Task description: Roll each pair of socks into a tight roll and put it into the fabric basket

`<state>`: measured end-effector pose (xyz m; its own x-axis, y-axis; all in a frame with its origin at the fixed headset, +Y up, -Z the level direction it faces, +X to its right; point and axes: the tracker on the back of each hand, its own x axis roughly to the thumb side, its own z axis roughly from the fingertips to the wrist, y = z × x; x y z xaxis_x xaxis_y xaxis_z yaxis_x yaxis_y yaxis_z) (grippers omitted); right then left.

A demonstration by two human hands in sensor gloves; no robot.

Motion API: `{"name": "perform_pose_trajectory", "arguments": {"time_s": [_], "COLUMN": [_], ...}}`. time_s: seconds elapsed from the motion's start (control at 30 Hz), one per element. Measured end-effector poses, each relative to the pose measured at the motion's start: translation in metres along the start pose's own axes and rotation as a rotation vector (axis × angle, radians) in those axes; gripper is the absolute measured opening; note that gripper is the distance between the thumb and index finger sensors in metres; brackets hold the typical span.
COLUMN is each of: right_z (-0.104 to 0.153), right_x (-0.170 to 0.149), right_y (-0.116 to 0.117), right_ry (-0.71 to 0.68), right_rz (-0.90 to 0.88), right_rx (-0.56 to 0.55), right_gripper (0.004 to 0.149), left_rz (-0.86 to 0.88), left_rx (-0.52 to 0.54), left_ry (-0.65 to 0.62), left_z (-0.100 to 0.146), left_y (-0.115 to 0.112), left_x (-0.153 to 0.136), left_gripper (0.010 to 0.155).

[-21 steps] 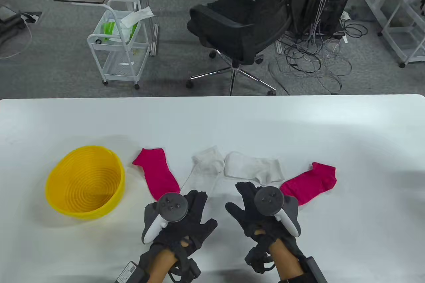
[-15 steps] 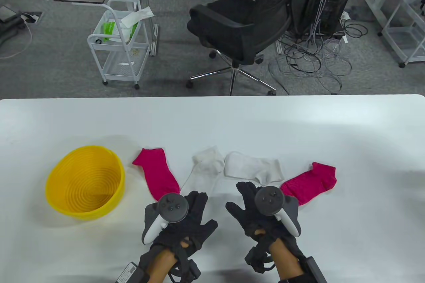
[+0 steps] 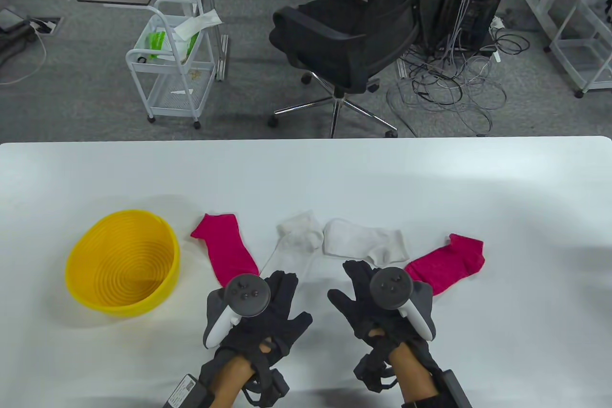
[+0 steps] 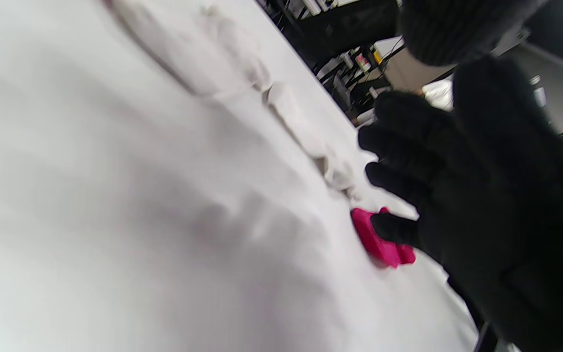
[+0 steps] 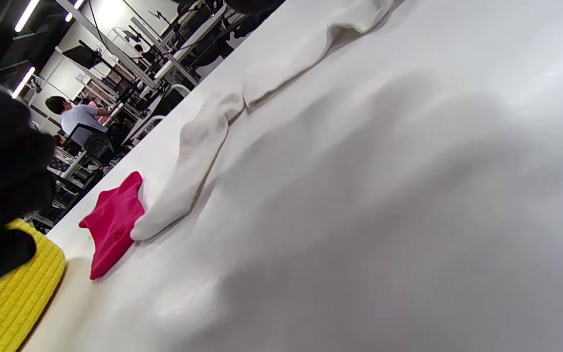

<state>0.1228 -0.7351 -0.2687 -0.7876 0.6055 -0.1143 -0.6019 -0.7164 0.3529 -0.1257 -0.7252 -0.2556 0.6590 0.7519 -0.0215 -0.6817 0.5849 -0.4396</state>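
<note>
Four socks lie in a row on the white table: a pink sock, a crumpled white sock, a flat white sock and a second pink sock. The yellow ribbed basket stands empty at the left. My left hand lies flat with spread fingers just in front of the left pink and white socks. My right hand lies flat too, its fingertips near the flat white sock. Neither holds anything. The right wrist view shows a white sock, a pink sock and the basket.
Beyond the table's far edge stand a black office chair, a white wire trolley and a tangle of cables on the floor. The far half and right side of the table show bare white surface.
Both hands have edged a little forward toward the socks. Socks and basket lie as before.
</note>
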Motion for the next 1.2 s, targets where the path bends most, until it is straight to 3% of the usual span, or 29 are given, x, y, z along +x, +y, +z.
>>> {"name": "perform_pose_trajectory", "arguments": {"time_s": [0.27, 0.47, 0.6, 0.9, 1.2], "right_z": [0.001, 0.004, 0.003, 0.003, 0.003], "right_x": [0.004, 0.005, 0.005, 0.003, 0.005], "right_y": [-0.001, -0.003, -0.004, -0.003, -0.001], "right_ry": [-0.016, -0.029, -0.029, -0.037, -0.043], "right_rz": [0.002, -0.008, -0.014, -0.004, -0.011], "right_rx": [0.006, -0.009, -0.013, -0.015, 0.007], "right_gripper": [0.09, 0.09, 0.09, 0.09, 0.09], "left_rz": [0.066, 0.06, -0.042, -0.375, -0.568], "left_rx": [0.103, 0.143, 0.158, 0.195, 0.232], "left_ry": [0.008, 0.1, 0.18, 0.434, 0.5], "left_z": [-0.023, -0.072, -0.109, -0.179, -0.206], "left_y": [0.032, 0.055, 0.064, 0.063, 0.054], "left_x": [0.006, 0.007, 0.01, 0.003, -0.001], "left_gripper": [0.078, 0.076, 0.073, 0.063, 0.053]}}
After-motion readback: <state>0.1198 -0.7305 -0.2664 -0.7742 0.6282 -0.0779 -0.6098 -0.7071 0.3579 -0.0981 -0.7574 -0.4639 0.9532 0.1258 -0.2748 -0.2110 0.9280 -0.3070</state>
